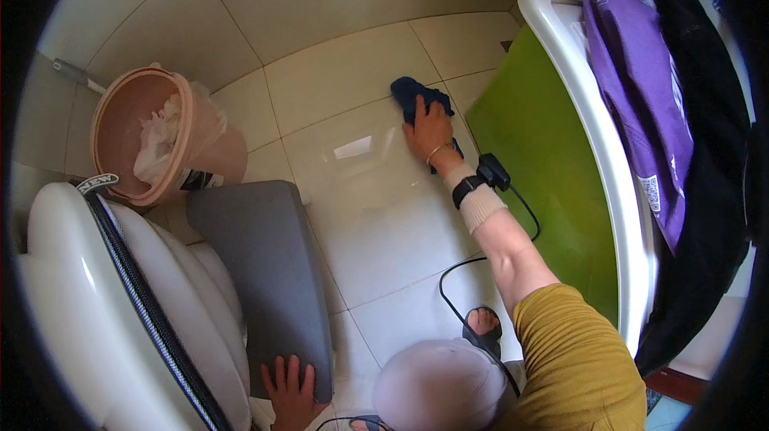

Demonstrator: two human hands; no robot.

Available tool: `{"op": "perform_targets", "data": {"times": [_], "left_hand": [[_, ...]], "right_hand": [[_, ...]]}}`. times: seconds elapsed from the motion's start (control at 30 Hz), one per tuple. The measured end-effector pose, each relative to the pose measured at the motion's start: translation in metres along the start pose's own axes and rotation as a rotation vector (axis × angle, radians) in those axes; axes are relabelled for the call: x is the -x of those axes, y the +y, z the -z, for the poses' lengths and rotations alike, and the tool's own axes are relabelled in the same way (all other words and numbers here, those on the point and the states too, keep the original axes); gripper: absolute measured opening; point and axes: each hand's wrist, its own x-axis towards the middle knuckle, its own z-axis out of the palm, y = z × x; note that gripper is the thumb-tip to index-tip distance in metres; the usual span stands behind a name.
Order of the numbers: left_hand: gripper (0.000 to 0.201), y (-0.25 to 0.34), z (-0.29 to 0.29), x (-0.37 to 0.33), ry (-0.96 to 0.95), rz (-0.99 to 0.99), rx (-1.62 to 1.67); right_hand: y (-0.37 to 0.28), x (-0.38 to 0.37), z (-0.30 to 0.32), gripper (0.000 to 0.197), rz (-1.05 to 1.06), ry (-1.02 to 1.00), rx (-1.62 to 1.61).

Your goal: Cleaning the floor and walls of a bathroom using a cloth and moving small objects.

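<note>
**Cloth pressed to the floor tiles**

Fingers of the right hand [429, 130] lie spread flat on a dark blue cloth [416, 96], pinning it to the tiled floor [376, 215] beside the green panel [545, 159]. Left hand [290, 389] rests open-fingered on the grey lid [264, 271]. Tiles near the cloth gleam; how much remains unwiped I cannot tell.
</note>
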Motion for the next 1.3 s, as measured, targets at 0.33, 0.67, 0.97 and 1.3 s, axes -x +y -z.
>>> {"op": "perform_targets", "data": {"times": [0.33,0.67,0.97,1.3], "left_hand": [[0.080,0.002,0.009,-0.005,-0.091,0.003,0.073],[0.095,0.007,0.024,-0.012,-0.014,-0.005,0.093],[0.104,0.007,0.026,-0.011,0.078,-0.036,0.096],[0.101,0.007,0.018,-0.010,0.186,-0.051,0.106]], "right_hand": [[0.038,-0.063,-0.005,0.068,-0.231,-0.193,0.066],[0.043,0.101,0.006,0.059,-0.078,-0.076,0.081],[0.042,0.255,0.063,0.055,-0.096,-0.152,0.109],[0.014,0.303,0.146,0.040,0.382,-0.656,-0.358]]}}
